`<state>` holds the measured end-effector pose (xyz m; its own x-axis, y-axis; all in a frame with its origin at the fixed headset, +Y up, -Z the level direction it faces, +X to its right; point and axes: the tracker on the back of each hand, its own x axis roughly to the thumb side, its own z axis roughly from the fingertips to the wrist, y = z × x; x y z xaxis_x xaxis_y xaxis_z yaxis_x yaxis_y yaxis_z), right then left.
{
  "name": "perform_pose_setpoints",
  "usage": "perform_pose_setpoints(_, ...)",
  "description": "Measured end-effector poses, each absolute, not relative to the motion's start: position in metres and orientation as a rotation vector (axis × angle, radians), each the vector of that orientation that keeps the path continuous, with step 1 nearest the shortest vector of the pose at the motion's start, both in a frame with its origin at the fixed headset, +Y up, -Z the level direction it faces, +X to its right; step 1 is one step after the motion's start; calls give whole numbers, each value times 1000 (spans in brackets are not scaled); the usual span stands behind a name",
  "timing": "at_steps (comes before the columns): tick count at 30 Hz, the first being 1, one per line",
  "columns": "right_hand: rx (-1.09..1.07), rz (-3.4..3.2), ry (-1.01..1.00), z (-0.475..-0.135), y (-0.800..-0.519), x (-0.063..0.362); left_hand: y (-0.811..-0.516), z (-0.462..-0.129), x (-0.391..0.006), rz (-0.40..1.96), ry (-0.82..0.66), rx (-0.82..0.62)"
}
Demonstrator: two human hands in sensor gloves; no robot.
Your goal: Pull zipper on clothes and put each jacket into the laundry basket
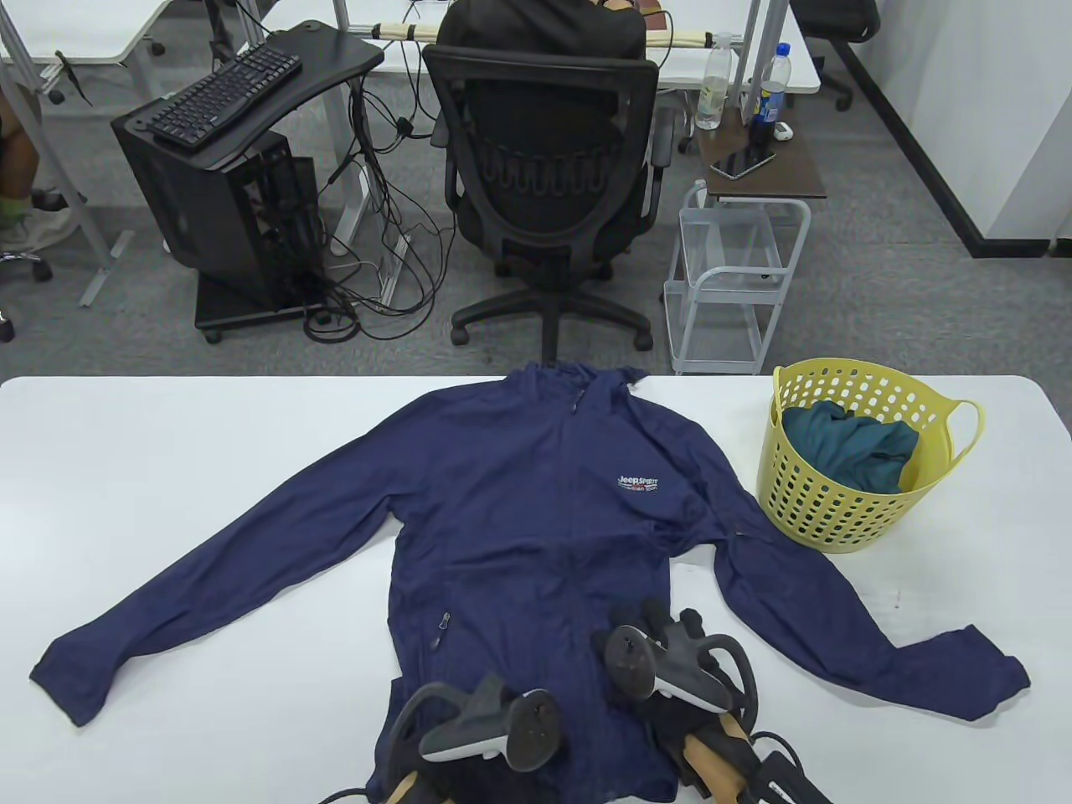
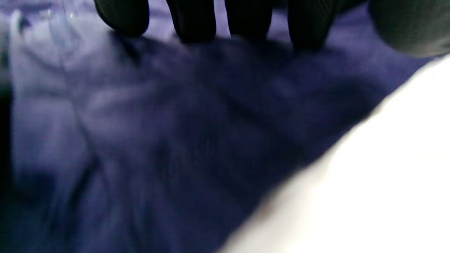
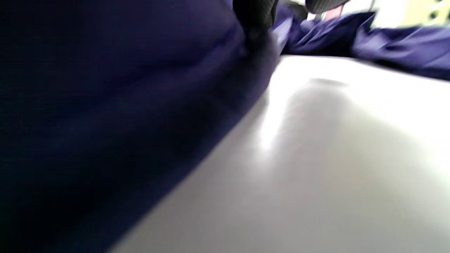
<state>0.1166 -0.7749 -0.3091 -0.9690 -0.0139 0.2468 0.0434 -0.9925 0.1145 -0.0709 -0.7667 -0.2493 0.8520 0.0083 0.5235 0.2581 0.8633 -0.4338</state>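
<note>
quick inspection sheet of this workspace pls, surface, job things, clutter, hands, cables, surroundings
surface: white table, bare around the jacket.
job's things: navy blue zip jacket spread flat, sleeves out; yellow perforated plastic laundry basket at the table's far right, teal garment inside.
clutter: nothing seen on the table.
grippers: left hand and right hand both rest on the jacket's hem; grip cannot be told.
cables: leads trail from both wrists; tangled floor cables by the black computer stand.
surroundings: black mesh office chair, white wire cart.

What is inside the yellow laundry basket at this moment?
In the yellow laundry basket lies a crumpled teal garment. It covers the bottom, so anything under it is hidden.
</note>
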Motion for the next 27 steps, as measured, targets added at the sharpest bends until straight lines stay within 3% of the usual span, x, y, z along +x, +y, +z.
perform_pose_setpoints(5,-439,-3119,-61,-301,-759,124,-776,-248,-64,-239,-524,-435)
perform_pose_setpoints(8,-611,-3216,-41,-289,-741,126,-776,-246,-63,-210,-549,-459)
perform_pose_setpoints(14,-929,-3301,-565,-268,-742,116,-772,-242,-61,-227,-556,-394)
perform_pose_setpoints(19,-879,-3127,-606,-262,-749,104,-767,-243,-62,-210,-548,-238)
perform_pose_setpoints(24,-852,-3095,-703,-257,-752,98,-756,-258,-83,181,-430,-280)
perform_pose_setpoints(27,-828,-3126,-583,-256,-750,94,-756,-265,-99,382,-360,-292)
